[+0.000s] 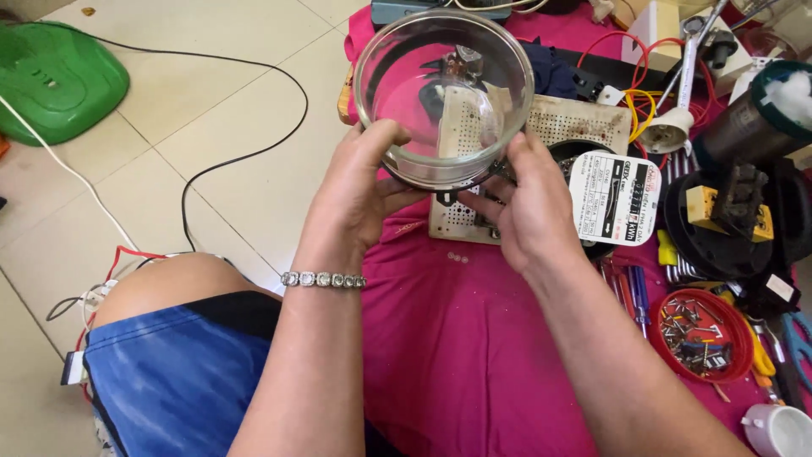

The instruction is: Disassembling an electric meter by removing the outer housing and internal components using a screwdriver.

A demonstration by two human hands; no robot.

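At twelve o'clock in the head view, the left hand (359, 190) and right hand (529, 203) are gripping a clear glass bowl (442, 93) above the perforated board (541, 127) on the pink cloth (457, 338); a red dish of screws (702, 334) is sitting at four o'clock. Judging by this, fitting is underway, calling for steady alignment.

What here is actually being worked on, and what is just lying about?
In hand:
glass bowl, held by left hand and right hand
perforated board just beneath it

Lying about:
red dish of screws
screwdrivers
green lid on the floor
black cable
white cup
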